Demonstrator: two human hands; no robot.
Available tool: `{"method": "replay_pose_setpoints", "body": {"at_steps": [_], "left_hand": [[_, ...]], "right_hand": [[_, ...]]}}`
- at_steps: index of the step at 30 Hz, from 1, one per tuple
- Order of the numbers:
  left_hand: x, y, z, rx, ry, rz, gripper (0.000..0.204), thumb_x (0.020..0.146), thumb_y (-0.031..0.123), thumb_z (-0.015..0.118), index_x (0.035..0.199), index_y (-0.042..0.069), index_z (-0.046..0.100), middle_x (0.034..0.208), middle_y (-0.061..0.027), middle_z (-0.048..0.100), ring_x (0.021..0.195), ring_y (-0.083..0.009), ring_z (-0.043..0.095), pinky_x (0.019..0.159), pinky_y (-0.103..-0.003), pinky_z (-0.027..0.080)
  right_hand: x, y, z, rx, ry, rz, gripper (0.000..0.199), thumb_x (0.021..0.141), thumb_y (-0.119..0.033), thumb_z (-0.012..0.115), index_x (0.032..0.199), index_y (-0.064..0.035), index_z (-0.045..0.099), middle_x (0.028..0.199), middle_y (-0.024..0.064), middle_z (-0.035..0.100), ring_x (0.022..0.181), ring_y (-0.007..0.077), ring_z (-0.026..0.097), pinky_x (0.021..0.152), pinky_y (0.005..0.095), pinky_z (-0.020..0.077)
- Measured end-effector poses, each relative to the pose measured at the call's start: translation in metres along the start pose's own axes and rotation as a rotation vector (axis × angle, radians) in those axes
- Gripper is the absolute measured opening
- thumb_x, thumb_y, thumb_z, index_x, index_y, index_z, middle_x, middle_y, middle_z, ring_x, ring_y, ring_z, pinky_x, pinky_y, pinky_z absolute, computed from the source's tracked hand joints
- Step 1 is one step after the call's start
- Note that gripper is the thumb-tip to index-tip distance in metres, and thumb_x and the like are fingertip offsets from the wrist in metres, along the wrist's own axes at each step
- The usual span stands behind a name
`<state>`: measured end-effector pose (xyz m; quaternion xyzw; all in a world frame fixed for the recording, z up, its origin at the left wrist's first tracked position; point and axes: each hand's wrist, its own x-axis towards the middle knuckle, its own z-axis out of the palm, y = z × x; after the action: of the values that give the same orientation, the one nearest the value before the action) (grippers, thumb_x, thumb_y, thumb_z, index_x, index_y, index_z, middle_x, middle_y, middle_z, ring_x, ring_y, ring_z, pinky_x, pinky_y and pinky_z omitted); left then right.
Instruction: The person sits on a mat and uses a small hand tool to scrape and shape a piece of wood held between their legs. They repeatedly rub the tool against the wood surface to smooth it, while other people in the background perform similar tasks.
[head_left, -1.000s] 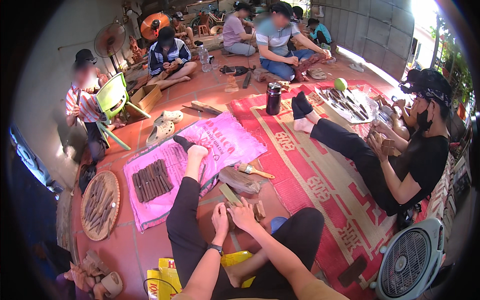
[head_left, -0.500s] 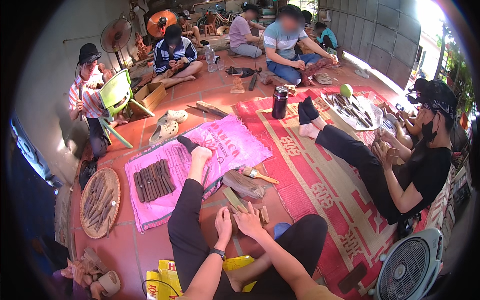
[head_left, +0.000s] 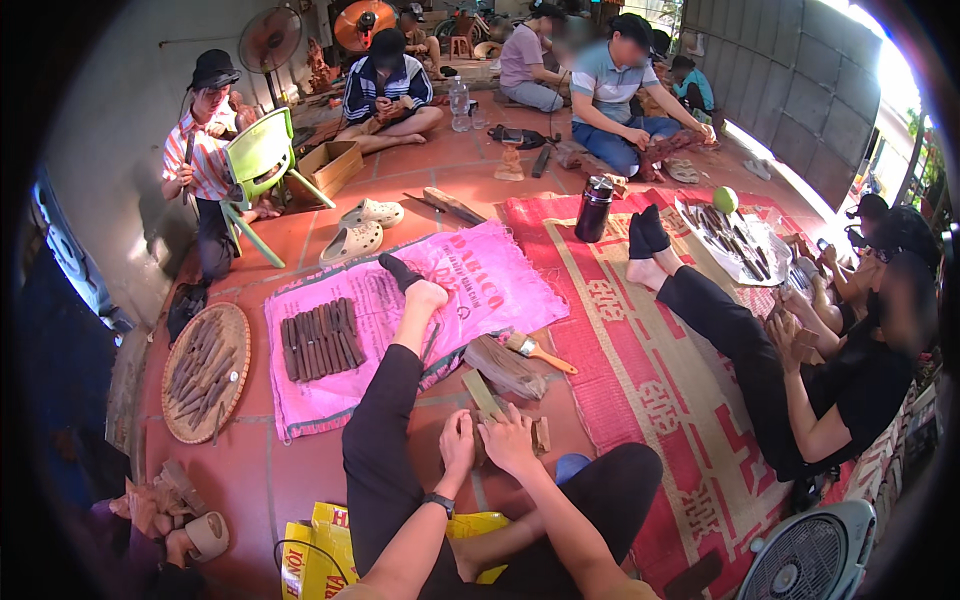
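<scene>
Between the legs (head_left: 378,455), the left hand (head_left: 458,441) curls and the right hand (head_left: 508,441) bends at the near end of a greenish strip (head_left: 480,391), any grip hidden. Close handwork seems under way, calling next for steadiness; grey-brown wood (head_left: 506,366) lies just beyond

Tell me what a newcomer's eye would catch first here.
Probably the bright pink sack spread left of centre, with dark wooden sticks lying on it. The red-and-tan mat to its right and the lime-green chair at upper left stand out next.
</scene>
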<state>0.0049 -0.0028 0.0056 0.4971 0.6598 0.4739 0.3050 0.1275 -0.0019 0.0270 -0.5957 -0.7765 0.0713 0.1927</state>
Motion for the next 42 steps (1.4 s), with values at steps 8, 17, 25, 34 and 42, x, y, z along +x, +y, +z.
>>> {"method": "replay_pose_setpoints", "body": {"at_steps": [8,17,25,34,42], "left_hand": [[0.000,0.005,-0.001,-0.005,0.010,-0.020,0.033,0.099,0.029,0.049,0.112,0.004,0.066,0.114,-0.0185,0.067,0.108,-0.0364,0.062,0.094,-0.042,0.047],[0.001,-0.001,0.002,0.041,0.044,-0.005,0.030,0.099,0.027,0.051,0.111,0.004,0.066,0.110,-0.0176,0.068,0.103,-0.0353,0.065,0.090,-0.041,0.050],[-0.003,-0.002,0.004,0.022,0.036,0.000,0.030,0.097,0.029,0.052,0.113,0.006,0.065,0.114,-0.0185,0.066,0.107,-0.0381,0.061,0.093,-0.045,0.048],[-0.003,0.005,0.001,0.020,0.053,0.011,0.027,0.097,0.026,0.052,0.108,0.006,0.066,0.109,-0.0193,0.067,0.102,-0.0391,0.062,0.089,-0.046,0.049],[-0.004,0.011,-0.003,0.037,0.046,-0.041,0.027,0.097,0.024,0.052,0.110,0.004,0.066,0.110,-0.0179,0.068,0.104,-0.0365,0.064,0.090,-0.042,0.050]], "right_hand": [[-0.007,0.003,-0.011,0.110,0.034,0.014,0.031,0.097,-0.033,0.053,0.104,-0.0101,0.073,0.118,0.0093,0.068,0.122,0.0397,0.053,0.097,0.0565,0.0349],[0.004,-0.008,-0.019,0.033,0.091,-0.090,0.031,0.095,-0.028,0.055,0.092,-0.0031,0.073,0.105,0.0143,0.069,0.109,0.0350,0.056,0.092,0.0504,0.0377],[0.018,0.005,0.019,0.071,-0.028,0.071,0.034,0.096,-0.030,0.052,0.093,-0.0028,0.073,0.104,0.0154,0.068,0.108,0.0368,0.057,0.090,0.0523,0.0398],[0.014,0.006,0.022,0.072,0.072,0.006,0.031,0.094,-0.025,0.058,0.086,0.0004,0.073,0.097,0.0137,0.070,0.101,0.0337,0.059,0.086,0.0489,0.0412],[0.013,-0.012,-0.011,0.056,0.100,-0.090,0.028,0.093,-0.022,0.058,0.087,0.0015,0.073,0.099,0.0154,0.070,0.105,0.0326,0.058,0.088,0.0471,0.0410]]}}
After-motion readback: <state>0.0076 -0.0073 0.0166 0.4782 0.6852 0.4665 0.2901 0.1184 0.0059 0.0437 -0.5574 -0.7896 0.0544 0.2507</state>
